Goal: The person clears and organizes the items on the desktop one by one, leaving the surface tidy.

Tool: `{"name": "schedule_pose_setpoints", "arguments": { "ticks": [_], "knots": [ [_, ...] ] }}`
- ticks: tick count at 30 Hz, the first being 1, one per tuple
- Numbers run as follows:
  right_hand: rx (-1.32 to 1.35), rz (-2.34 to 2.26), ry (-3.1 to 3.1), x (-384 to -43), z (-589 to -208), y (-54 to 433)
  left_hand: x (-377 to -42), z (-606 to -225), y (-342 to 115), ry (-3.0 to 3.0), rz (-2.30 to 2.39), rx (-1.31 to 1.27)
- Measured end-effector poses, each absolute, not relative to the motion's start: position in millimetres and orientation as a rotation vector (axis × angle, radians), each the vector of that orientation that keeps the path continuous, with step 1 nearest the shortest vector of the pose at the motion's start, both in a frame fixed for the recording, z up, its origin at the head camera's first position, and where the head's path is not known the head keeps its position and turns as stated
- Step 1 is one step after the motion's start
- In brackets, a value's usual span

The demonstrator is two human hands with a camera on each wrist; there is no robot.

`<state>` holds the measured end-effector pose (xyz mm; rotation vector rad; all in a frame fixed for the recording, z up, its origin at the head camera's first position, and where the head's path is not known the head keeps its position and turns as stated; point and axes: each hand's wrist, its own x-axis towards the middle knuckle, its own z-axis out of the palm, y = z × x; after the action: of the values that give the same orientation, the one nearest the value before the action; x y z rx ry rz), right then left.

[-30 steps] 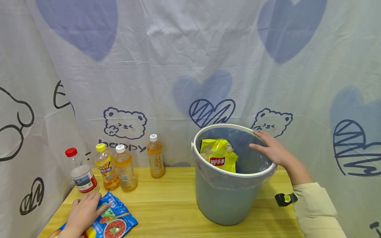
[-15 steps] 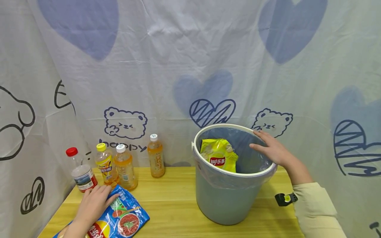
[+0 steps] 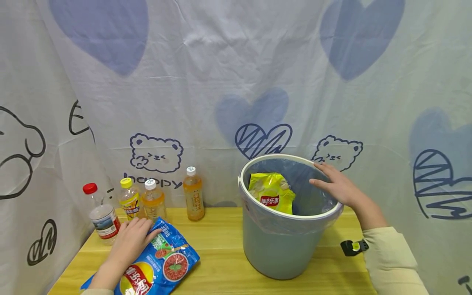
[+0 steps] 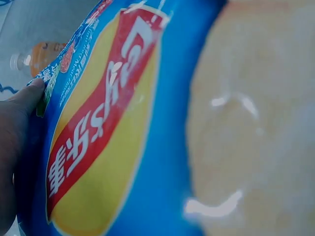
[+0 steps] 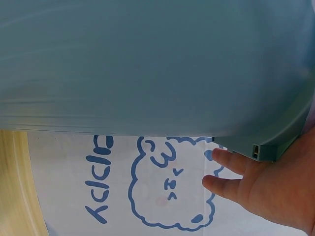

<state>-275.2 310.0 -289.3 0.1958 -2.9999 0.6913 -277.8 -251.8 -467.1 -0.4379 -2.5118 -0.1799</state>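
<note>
In the head view my left hand (image 3: 132,238) grips the edge of a blue Lay's chip bag (image 3: 175,266), which hangs tilted close over the table. The left wrist view shows my thumb (image 4: 30,98) along the edge of this bag (image 4: 128,162). My right hand (image 3: 340,187) straddles the rim of a grey-blue trash bin (image 3: 280,256), thumb on the inner side and other fingers outside. Straight fingers (image 5: 229,172) show beneath the rim in the right wrist view. Inside the lined bin lies a yellow-green Lay's bag (image 3: 272,190).
Behind my left hand stand a red-capped bottle (image 3: 105,221), a yellow-capped bottle (image 3: 130,201) and a white-capped bottle (image 3: 155,200). Another white-capped bottle (image 3: 194,196) is nearer the middle. A printed cloth (image 3: 206,98) backs the wooden table (image 3: 217,246).
The left hand has carried the blue chip bag up and to the right, and more of its front now shows. The right hand and the bin have kept their place.
</note>
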Motion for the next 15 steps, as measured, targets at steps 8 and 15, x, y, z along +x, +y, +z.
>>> {"name": "schedule_pose_setpoints", "arguments": {
  "ticks": [8, 15],
  "knots": [
    [0.201, 0.69, -2.996, -276, -290, 310, -288, -456, -233, -2.372, -0.197, -0.523],
    [0.21, 0.697, -2.995, -276, -290, 310, -294, -439, -216, -2.276, -0.213, -0.589]
  ]
}}
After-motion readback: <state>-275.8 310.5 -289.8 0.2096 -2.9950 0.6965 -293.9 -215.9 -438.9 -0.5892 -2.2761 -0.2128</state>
